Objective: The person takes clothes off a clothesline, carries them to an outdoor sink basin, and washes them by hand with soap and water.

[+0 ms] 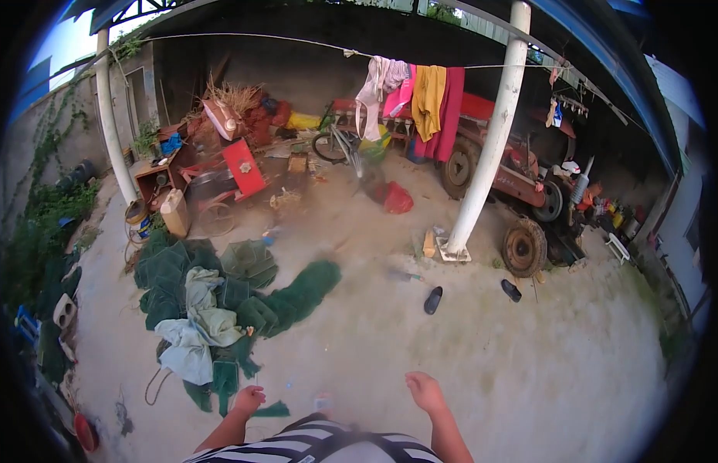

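Note:
My left hand (249, 399) hangs low in front of my striped top, its fingers curled in with nothing seen in them. It is nearest to the front end of a heap of dark green netting (289, 297) spread on the concrete. Pale blue-green cloth or sheeting (191, 347) lies crumpled over that heap. On the other side, my right hand (426, 391) is held above the bare concrete, loosely closed, and no object shows in it. Neither hand touches any of the things around.
A white post (490, 139) stands ahead to the right, near a loose wheel (524, 248). Two dark shoes, one a black shoe (433, 300), lie apart on the ground. Clothes (428, 104) hang on a line before a red tractor (521, 174). A beige jerrycan (174, 213) stands left.

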Tool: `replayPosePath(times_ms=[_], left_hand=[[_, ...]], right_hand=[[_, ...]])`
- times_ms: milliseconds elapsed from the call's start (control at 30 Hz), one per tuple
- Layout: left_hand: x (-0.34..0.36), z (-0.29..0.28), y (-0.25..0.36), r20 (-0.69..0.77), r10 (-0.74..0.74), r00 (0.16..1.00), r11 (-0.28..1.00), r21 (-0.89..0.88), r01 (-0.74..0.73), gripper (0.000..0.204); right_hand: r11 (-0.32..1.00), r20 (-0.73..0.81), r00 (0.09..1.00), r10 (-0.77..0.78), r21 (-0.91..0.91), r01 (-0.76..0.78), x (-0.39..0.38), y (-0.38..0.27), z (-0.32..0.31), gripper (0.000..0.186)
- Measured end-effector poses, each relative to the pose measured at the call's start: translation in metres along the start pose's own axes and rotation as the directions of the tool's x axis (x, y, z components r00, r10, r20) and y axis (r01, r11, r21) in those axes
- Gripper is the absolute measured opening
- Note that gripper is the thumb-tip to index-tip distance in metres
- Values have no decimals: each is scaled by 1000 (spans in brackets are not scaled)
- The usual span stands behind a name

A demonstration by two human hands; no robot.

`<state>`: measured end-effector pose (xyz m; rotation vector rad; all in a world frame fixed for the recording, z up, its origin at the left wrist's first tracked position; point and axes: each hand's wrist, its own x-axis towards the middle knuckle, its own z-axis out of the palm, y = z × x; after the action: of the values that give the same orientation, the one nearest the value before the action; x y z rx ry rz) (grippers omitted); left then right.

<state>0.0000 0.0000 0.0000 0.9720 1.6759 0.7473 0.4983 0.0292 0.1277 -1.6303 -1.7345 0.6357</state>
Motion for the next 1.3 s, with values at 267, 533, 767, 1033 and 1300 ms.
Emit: replayPosePath(times_ms=[267,533,767,1033,1300], left_hand=[[207,58,238,8,358,934,923,-153,-353,22],[321,106,444,154,509,847,851,-240,-468,24],[414,139,583,97,558,824,813,-265,-519,24],[480,169,790,-20,828,560,560,-4,-828,22],[570,209,1014,-116,993,-38,27,511,-859,29]], right_hand=[[998,-23,999,38,-47,-39,195,-1,-27,21],[1000,-10,1000,9,-28,-9,333,44,-51,20],[997,-47,998,-38,-63,35,495,103,-90,17],[991,8,992,-126,41,126,670,115,-130,16],[968,100,965,-241,99,231,786,67,-146,19]])
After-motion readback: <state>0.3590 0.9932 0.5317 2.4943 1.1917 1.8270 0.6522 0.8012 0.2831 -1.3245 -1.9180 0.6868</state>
